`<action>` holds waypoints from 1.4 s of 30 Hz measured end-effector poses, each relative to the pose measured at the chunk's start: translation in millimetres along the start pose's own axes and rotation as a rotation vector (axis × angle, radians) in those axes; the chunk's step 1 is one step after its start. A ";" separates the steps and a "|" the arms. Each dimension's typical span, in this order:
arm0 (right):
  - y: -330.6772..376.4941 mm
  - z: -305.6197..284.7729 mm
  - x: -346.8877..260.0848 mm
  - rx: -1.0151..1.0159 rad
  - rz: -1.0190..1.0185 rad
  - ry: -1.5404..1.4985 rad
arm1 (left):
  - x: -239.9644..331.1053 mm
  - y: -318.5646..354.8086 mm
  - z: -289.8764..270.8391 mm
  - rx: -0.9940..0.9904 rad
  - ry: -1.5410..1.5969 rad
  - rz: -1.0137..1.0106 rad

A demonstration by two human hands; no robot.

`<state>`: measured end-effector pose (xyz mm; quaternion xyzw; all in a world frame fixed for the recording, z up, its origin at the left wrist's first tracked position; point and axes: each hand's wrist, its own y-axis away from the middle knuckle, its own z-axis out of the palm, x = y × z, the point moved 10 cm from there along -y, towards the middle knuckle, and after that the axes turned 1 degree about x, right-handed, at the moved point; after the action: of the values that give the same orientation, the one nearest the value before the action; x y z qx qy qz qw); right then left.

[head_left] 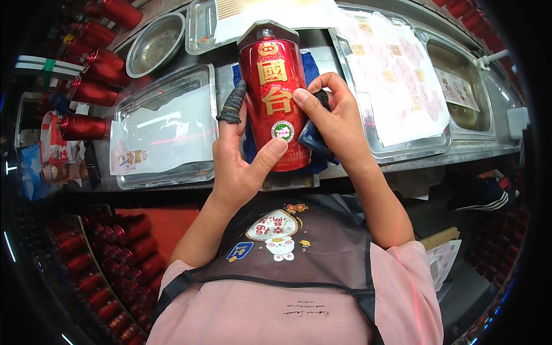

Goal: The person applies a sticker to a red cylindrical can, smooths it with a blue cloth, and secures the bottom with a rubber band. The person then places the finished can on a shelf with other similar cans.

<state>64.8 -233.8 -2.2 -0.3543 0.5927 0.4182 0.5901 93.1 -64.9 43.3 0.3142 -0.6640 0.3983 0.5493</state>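
Observation:
A glossy red bottle [282,86] with gold characters lies tilted in front of me, its capped neck pointing away. On its lower front is a round white and green sticker [282,131]. My left hand [244,155] grips its left side, the thumb beside the sticker and a black wrap on one finger. From the right, my right hand [339,121] has its thumb against the bottle's front. A dark blue cloth [315,140] is bunched under its curled fingers, one also wrapped in black. A brighter blue towel [311,66] lies beneath the bottle.
Left, a metal tray [208,86] bears a white decal sheet; behind it stands a round metal bowl [137,68]. Right, decal sheets [397,86] cover another tray, beside a water-holding sink [486,118]. Red bottles [103,92] line the left edge; several more [123,244] stand below.

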 end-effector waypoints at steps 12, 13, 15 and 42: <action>-4.7 -7.3 21.1 -0.081 0.119 -0.167 | -13.0 1.5 -1.3 -0.008 0.196 -0.100; -3.4 -6.3 20.4 -0.087 0.118 -0.130 | -14.3 1.6 -1.2 -0.005 0.201 -0.106; -1.9 -4.1 15.8 -0.097 0.117 -0.055 | -14.8 1.8 -1.2 -0.019 0.163 -0.095; -3.5 -46.0 -11.1 0.236 -0.068 -0.215 | -1.8 -44.0 8.8 0.235 -0.307 -0.256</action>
<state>50.0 -278.1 6.5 -0.2558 0.5587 0.3609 0.7015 126.8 -93.9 48.9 0.5145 -0.6435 0.3475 0.4476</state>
